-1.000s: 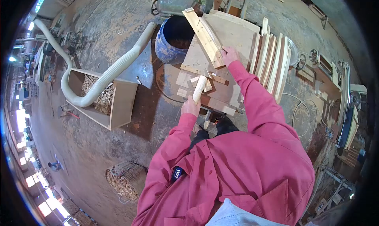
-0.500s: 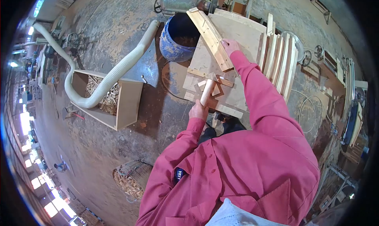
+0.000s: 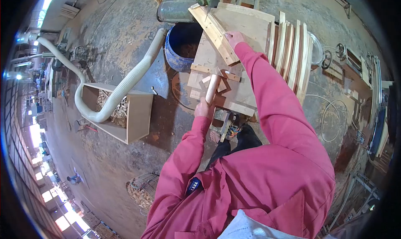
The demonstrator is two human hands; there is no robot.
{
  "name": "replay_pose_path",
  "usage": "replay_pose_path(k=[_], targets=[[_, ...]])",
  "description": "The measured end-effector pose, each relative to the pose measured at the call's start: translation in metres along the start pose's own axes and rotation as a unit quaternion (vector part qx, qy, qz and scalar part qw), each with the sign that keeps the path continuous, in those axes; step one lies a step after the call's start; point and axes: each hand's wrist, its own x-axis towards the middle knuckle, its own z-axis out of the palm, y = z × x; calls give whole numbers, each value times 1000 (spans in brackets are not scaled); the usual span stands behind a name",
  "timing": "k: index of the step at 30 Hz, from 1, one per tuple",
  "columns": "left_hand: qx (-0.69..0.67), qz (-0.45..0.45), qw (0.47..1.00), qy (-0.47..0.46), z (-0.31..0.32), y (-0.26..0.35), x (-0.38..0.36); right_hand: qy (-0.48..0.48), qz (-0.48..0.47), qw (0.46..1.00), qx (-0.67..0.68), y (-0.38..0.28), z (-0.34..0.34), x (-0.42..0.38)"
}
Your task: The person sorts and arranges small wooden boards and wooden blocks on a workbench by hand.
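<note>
Left hand [image 3: 204,109]: grip closed round a pale wooden handle [image 3: 211,88]
Right hand [image 3: 234,38]: fingers pressed flat on a slanted wooden batten [image 3: 213,30], far on the surface [image 3: 246,24]

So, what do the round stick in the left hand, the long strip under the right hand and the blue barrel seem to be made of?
Round stick: pale bare wood, smooth, apparently unvarnished.
Long strip: light raw timber, matte with faint grain.
Blue barrel: probably plastic, possibly painted metal; the blue surface is scuffed and dusty.
</note>
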Motion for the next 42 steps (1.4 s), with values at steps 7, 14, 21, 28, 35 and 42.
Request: replay_pose_path(k=[7,14,21,28,35,42], targets=[[-3,-21,1000,5,-3,8,-2,82,71,993,-35,24,-11,0],[-8,-36,999,-4,-17,-5,-35,55,-23,997,-54,1,-17,-96],[-4,-39,999,-17,-11,-33,-61,10,-30,997,-65,-1,17,-98],[-15,-46,997,-53,-15,-43,-69,26,-22,999,-29,-13,38,-70],[2,-30,999,-43,-8,-39,-59,37,-24,998,-49,3,44,-51],[14,-31,999,-31,-8,-10,-27,26,-24,999,-31,6,25,-14]])
